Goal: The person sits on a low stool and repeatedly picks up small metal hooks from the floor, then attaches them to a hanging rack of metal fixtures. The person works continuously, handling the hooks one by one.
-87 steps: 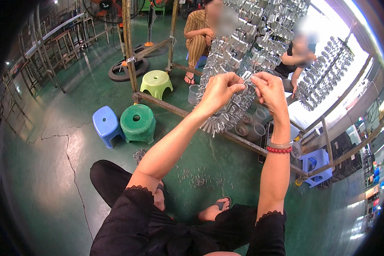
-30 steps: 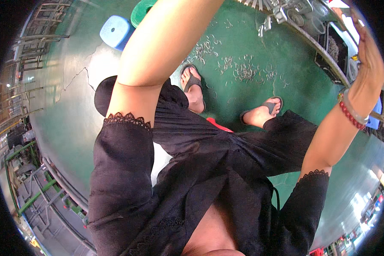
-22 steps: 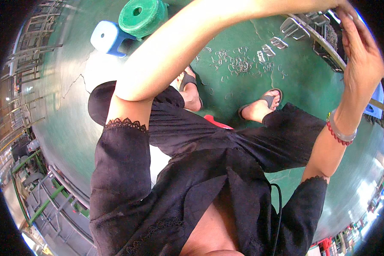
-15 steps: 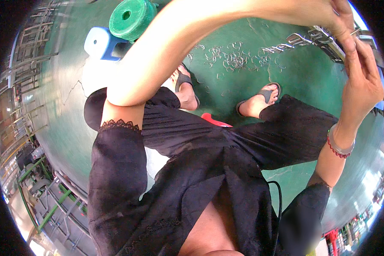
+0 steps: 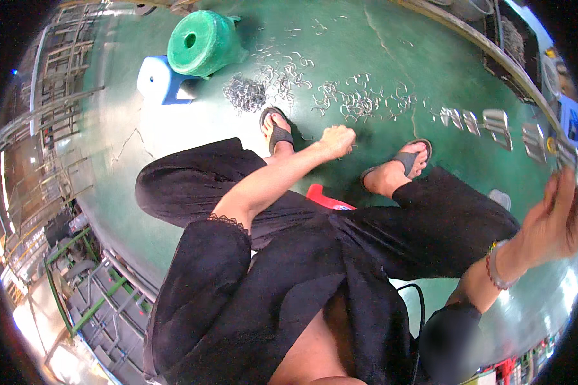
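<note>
Now the left hand [image 5: 338, 141] has come down, curled up near bent wires [image 5: 359, 104] — can't see inside. So just the right hand [image 5: 552, 224] — grip unclear — is by the shiny metal pieces [image 5: 534, 140].

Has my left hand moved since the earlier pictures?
Yes: your left hand went left and toward you, from right of the scattered metal hooks to their near side.

Round stool [image 5: 205, 48]: green
Square stool [image 5: 154, 85]: pale blue, nearly white where lit
Floor [image 5: 331, 48]: green, pale glare at left
Hooks [image 5: 361, 102]: silver-grey
Clips [image 5: 496, 127]: bright silver
Clothes [image 5: 379, 282]: plain black, black lace cuff
Sandals [image 5: 280, 136]: dark grey
Bracelets [image 5: 493, 266]: red, another pale
</note>
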Demonstrator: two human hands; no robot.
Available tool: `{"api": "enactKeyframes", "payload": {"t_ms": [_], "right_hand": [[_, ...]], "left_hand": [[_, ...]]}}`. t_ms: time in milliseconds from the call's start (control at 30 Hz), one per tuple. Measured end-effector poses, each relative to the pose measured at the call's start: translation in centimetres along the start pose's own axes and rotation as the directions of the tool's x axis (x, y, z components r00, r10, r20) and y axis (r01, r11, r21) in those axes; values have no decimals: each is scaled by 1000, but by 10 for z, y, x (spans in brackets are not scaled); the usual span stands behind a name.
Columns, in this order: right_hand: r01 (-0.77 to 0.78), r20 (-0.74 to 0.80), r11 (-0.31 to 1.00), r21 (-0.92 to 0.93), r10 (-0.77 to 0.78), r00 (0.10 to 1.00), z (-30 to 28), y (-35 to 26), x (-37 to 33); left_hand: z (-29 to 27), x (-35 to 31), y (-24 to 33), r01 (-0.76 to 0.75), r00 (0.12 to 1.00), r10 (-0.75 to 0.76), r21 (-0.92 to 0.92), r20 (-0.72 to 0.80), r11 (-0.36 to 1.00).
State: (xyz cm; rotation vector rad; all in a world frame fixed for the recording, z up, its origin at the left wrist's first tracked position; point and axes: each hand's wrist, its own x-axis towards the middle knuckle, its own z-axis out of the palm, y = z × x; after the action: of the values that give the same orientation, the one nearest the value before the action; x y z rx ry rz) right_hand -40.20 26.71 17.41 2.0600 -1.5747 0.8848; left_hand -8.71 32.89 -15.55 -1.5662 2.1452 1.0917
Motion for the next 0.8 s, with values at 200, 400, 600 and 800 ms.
{"api": "enactKeyframes", "payload": {"t_ms": [200,400,600,800], "right_hand": [[-39,-4,993,-108,39,999,-14,14,-14],[-351,-41,654,670,504,863,3,9,-11],[-312,-48,651,693,473,880,13,-5,12],[-258,-6,664,702,368,930,28,-42,36]], "left_hand": [[22,-1,13,57,991,-60,-23,-123,998],[19,-10,17,-16,963,-6,-79,-269,997],[-23,0,-28,121,810,-320,-394,-491,911],[-51,1,-131,155,439,-636,-644,-635,750]]}}
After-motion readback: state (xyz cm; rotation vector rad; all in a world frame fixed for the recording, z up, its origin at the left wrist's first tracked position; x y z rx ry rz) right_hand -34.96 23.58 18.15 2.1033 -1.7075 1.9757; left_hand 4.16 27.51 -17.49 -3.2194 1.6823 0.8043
